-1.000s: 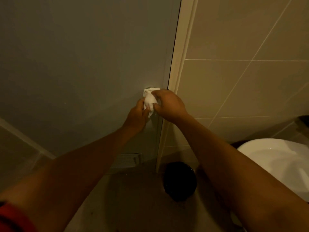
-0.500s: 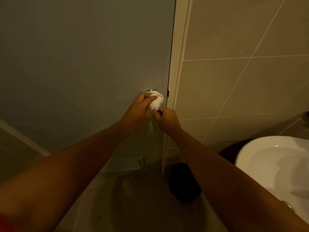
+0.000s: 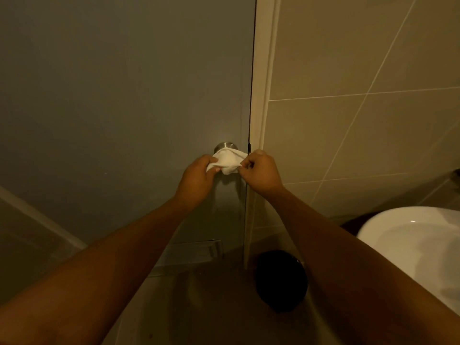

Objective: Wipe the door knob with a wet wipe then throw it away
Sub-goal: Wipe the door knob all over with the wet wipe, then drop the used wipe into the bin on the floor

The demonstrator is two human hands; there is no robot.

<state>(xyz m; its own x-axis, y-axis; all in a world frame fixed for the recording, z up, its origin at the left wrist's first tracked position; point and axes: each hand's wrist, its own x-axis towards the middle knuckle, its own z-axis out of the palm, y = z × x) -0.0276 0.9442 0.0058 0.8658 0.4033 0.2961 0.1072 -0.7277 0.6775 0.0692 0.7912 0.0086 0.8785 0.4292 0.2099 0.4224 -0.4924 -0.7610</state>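
Hands are pinching the wet wipe (image 3: 227, 162) between them, left hand (image 3: 196, 180) and right hand (image 3: 261, 171) stretching it sideways just below the door knob (image 3: 225, 146) I'm wiping.

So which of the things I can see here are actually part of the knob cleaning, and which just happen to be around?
Part of the job:
- door knob
- wet wipe, stretched over the knob
- left hand and right hand, each pinching an end
- black bin on the floor, likely for the wipe

Just around:
- white basin
- tiled wall
- door vent
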